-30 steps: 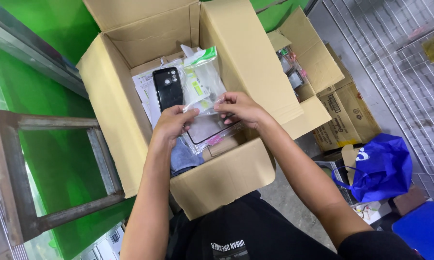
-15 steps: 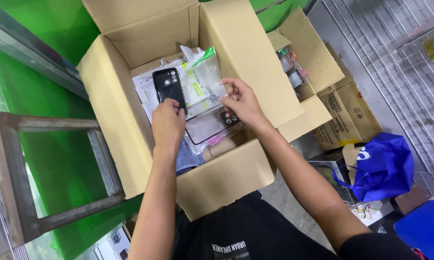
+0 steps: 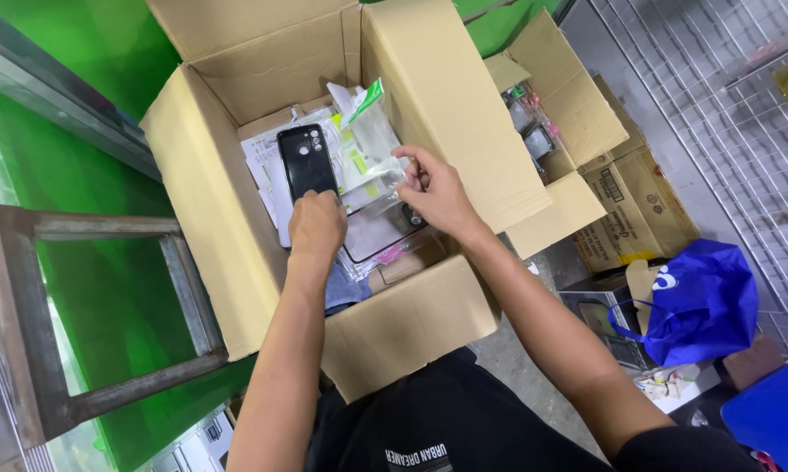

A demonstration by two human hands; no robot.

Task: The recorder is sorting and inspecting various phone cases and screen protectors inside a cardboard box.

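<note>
**Both hands in the box, sorting phone cases**

The left hand (image 3: 317, 225) rests low in the open cardboard box (image 3: 197, 183), fingers curled over the bottom edge of a black phone case (image 3: 306, 162) that lies face-up on the pile near the box's back left. Whether it grips the case or only presses on it cannot be told. The right hand (image 3: 436, 188) is to its right, fingers pinched narrow on a clear plastic packet (image 3: 372, 144) leaning against the right wall.

By the look of it the sorting is in mid-course: the box holds a loose heap of white sleeves, clear packets and a clear case (image 3: 378, 229) between the hands, and nothing has been lifted clear of the rim. A second box (image 3: 577, 114) of similar goods stands open to the right, beside a blue bag (image 3: 704, 301) on the floor.
</note>
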